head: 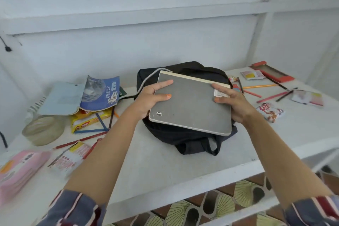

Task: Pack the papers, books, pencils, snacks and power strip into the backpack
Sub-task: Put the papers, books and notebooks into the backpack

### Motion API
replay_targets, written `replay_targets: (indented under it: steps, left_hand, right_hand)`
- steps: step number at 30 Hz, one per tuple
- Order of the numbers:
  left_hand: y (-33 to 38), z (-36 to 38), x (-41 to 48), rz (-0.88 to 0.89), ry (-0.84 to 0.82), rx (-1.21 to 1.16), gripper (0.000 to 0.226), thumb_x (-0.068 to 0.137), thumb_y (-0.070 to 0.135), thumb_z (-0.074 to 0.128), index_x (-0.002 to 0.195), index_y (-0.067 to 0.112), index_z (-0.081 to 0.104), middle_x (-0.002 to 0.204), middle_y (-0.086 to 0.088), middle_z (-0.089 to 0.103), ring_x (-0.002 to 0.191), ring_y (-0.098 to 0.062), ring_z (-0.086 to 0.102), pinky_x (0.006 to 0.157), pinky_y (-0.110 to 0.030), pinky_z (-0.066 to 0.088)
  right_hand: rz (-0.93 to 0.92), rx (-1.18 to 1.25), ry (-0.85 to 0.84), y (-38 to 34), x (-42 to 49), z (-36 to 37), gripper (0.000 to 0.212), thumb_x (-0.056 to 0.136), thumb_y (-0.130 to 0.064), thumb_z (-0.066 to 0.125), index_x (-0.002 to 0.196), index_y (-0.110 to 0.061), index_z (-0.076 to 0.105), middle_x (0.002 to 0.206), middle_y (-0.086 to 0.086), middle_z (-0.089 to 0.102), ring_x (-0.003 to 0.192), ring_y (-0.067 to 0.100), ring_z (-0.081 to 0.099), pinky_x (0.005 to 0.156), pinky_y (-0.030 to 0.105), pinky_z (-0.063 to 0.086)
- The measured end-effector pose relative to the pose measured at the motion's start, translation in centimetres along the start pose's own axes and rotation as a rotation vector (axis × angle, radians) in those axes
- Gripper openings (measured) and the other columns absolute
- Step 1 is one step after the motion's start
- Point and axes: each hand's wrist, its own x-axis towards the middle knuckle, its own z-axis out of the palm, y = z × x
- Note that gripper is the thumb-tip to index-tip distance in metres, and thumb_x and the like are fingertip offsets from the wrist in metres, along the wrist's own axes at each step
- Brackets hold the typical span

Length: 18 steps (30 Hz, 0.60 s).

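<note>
My left hand (148, 99) and right hand (233, 103) grip a grey book (190, 108) — label (219, 93) unreadable — over the black backpack (192, 142).

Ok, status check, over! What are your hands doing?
Both busy: left hand and right hand grip the grey book. Book over the black backpack, not inside yet. In the way: grey cable across the backpack's left side.

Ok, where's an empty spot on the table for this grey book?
The biggest bare patch for the grey book is the table strip in front of the backpack, between the two arms. A smaller one lies right of the backpack, nearer than the snack packet. The left is crowded with booklets, a jar and pencils; the far right with more pencils.
</note>
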Motion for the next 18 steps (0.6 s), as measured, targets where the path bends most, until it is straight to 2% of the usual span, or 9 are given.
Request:
replay_targets:
  steps: [3,6,9,12,16,18]
  left_hand:
    - [-0.5,1.1,1.3,0.020,-0.100,0.214,0.053,0.085,-0.003,0.059,0.126,0.030,0.053,0.127,-0.002,0.059,0.107,-0.013,0.061,0.096,-0.031,0.049]
    - [-0.5,2.7,2.5,0.072,-0.045,0.325,0.061,0.088,-0.001,0.056,0.138,0.029,0.037,0.123,-0.003,0.055,0.106,-0.016,0.059,0.092,-0.025,0.046]
    - [-1.1,3.4,3.5,0.211,0.048,0.643,0.044,0.087,-0.002,0.054,0.125,0.019,0.049,0.133,-0.005,0.044,0.124,-0.020,0.044,0.098,-0.022,0.033]
    - [-2.5,3.7,4.5,0.261,-0.042,1.006,0.032,0.085,0.000,0.057,0.109,0.018,0.067,0.148,-0.006,0.029,0.139,-0.025,0.018,0.111,-0.030,0.015]
    - [-3.4,4.4,5.6,0.195,-0.098,1.330,0.039,0.085,0.016,0.065,0.120,0.031,0.062,0.158,-0.004,0.004,0.143,-0.030,0.002,0.117,-0.042,0.001]
    - [-3.4,4.5,6.0,0.170,-0.095,1.386,0.047,0.085,0.019,0.064,0.128,0.034,0.054,0.157,-0.005,0.004,0.143,-0.030,0.004,0.117,-0.044,0.002]
  right_hand:
    - [0.036,0.058,0.124,1.1,-1.7,-1.3,0.050,0.084,0.010,0.051,0.125,-0.018,0.056,0.097,0.001,0.067,0.071,0.012,0.068,0.061,0.024,0.056]
    - [0.050,0.154,0.265,1.7,-3.3,-2.8,0.049,0.084,0.007,0.050,0.120,-0.024,0.059,0.089,-0.002,0.071,0.067,0.013,0.068,0.058,0.025,0.056]
    - [0.049,0.171,0.380,1.8,-5.0,-4.5,0.049,0.085,0.005,0.048,0.119,-0.029,0.059,0.089,-0.007,0.071,0.072,0.014,0.067,0.058,0.024,0.056]
    - [0.059,0.121,0.461,1.8,-6.4,-5.8,0.048,0.084,0.001,0.047,0.121,-0.029,0.058,0.096,-0.007,0.067,0.080,0.016,0.063,0.059,0.021,0.056]
    - [0.063,0.131,0.477,1.8,-7.3,-6.2,0.048,0.075,-0.005,0.055,0.115,-0.031,0.060,0.108,-0.005,0.064,0.085,0.018,0.063,0.060,0.021,0.056]
    - [0.061,0.147,0.472,1.8,-7.4,-6.2,0.048,0.075,-0.004,0.054,0.114,-0.029,0.060,0.108,-0.005,0.063,0.084,0.018,0.063,0.057,0.021,0.055]
